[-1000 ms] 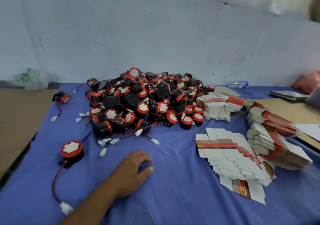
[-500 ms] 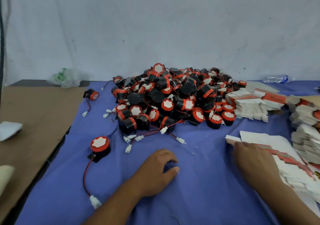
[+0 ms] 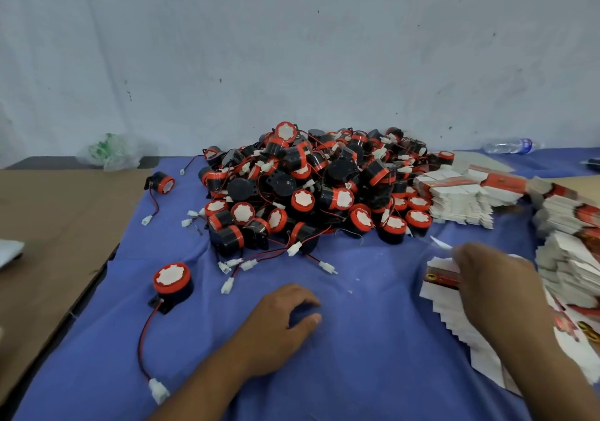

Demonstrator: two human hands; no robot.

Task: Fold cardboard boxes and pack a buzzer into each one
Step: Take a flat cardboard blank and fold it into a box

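A big pile of black-and-red buzzers (image 3: 311,187) with red wires and white plugs lies on the blue cloth (image 3: 373,372). One buzzer (image 3: 172,282) stands alone at the front left, its wire trailing toward me. My left hand (image 3: 279,326) rests on the cloth with loosely curled fingers and holds nothing. My right hand (image 3: 493,278) is on a fanned row of flat white-and-red cardboard boxes (image 3: 454,320). It pinches the top flat box, whose blurred white corner (image 3: 438,243) sticks out past the fingers.
More stacks of flat boxes lie behind the pile (image 3: 461,200) and along the right edge (image 3: 571,258). A stray buzzer (image 3: 160,183) sits at the back left. Brown cardboard (image 3: 48,226) covers the table's left side. A plastic bag (image 3: 112,151) and a water bottle (image 3: 509,145) lie by the wall.
My right hand came into view from the right, landed on the fanned flat boxes and now lifts one box's edge. My left hand has stayed in place. The view shifted left.
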